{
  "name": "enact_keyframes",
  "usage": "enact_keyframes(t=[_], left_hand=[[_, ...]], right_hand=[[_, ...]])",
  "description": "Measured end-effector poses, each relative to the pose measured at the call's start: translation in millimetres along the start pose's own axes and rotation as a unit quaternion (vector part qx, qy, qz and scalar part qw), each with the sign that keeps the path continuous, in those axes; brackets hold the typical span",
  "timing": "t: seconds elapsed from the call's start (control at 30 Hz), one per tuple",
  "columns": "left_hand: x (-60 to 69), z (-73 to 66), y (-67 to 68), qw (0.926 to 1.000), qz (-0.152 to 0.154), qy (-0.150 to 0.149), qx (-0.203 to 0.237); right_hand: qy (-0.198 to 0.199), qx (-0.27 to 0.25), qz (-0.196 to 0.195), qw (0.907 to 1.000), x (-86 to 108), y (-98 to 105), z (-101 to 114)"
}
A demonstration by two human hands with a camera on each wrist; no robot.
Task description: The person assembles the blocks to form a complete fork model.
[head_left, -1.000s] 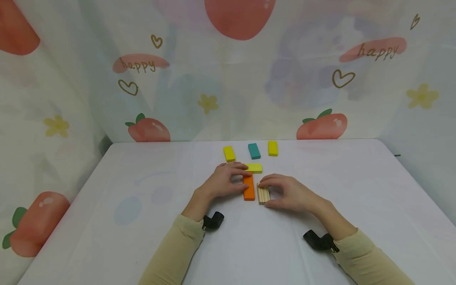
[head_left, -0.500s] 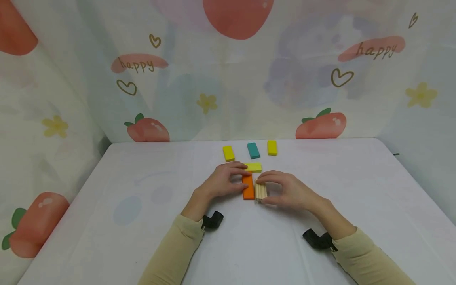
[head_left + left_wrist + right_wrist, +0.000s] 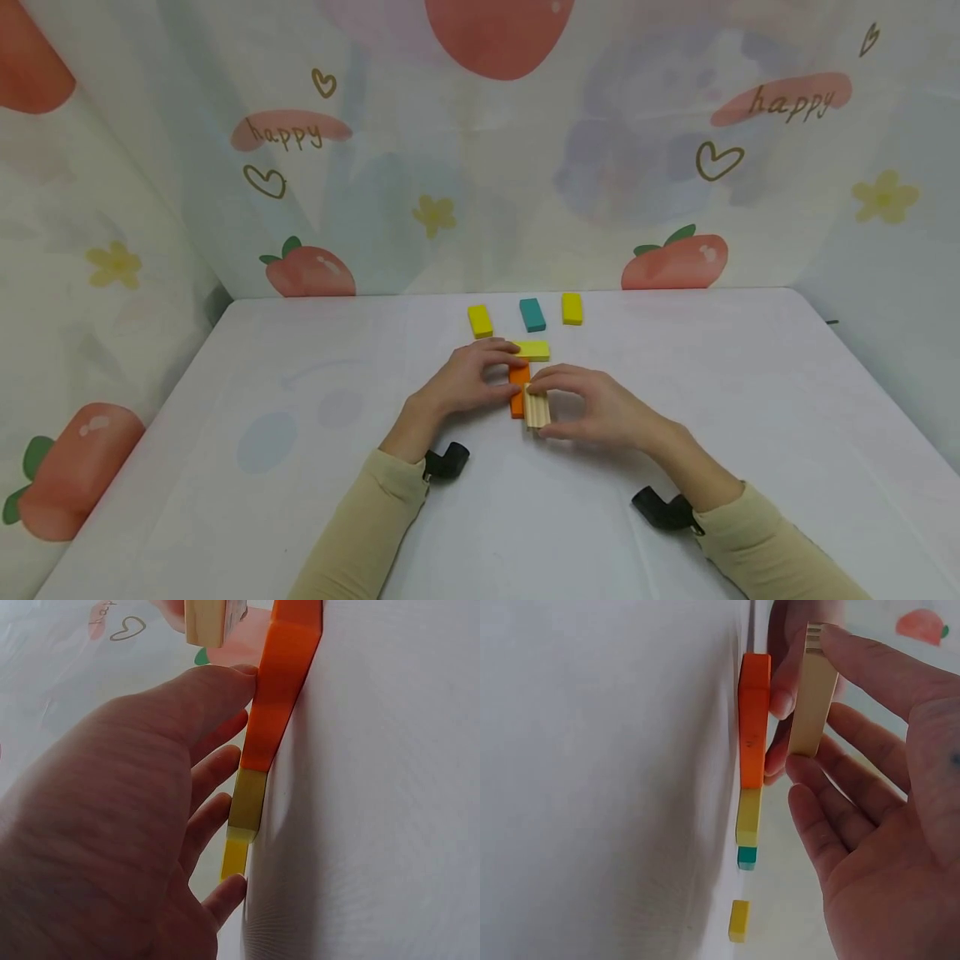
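Note:
A light wooden block [image 3: 537, 407] with lengthwise grooves is pinched by its two ends in my right hand [image 3: 611, 408]. In the right wrist view this wooden block [image 3: 814, 701] hangs off the table, above the level of the orange block [image 3: 754, 724]. From the head view it covers part of the right side of the orange block [image 3: 517, 404], which lies flat. My left hand [image 3: 472, 379] touches the orange block with its thumb, and its fingertips rest by the orange block and the pale yellow block [image 3: 536, 351] at its far end.
Behind lie a yellow block [image 3: 480, 322], a teal block [image 3: 532, 315] and another yellow block [image 3: 572, 308], apart from one another. A white cloth [image 3: 225, 517] covers the table. A printed curtain [image 3: 480, 167] rises at the far edge and sides.
My right hand has carried the wooden block leftward, from beside the orange block to over its right edge. The left hand has stayed at the orange and pale yellow blocks.

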State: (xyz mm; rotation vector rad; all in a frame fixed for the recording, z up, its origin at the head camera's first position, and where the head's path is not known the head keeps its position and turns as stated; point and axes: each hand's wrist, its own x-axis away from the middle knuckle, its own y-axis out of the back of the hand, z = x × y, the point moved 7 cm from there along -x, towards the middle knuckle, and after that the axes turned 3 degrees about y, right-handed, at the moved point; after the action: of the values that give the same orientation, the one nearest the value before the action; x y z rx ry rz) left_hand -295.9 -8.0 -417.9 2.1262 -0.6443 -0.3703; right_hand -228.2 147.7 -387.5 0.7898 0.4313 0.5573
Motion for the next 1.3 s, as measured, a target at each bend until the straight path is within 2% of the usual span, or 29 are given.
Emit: enact_keyframes(t=[0.47, 1.3], left_hand=[[-2.4, -0.6, 2.2, 1.0000, -0.004, -0.007, -0.006], [-1.2, 1.4, -1.3, 0.9999, -0.003, -0.009, -0.006]], right_hand=[[0.028, 0.010, -0.001, 0.9996, 3.0, -6, 14], [0.028, -0.005, 0.030, 0.9991, 12.6, -24, 17]])
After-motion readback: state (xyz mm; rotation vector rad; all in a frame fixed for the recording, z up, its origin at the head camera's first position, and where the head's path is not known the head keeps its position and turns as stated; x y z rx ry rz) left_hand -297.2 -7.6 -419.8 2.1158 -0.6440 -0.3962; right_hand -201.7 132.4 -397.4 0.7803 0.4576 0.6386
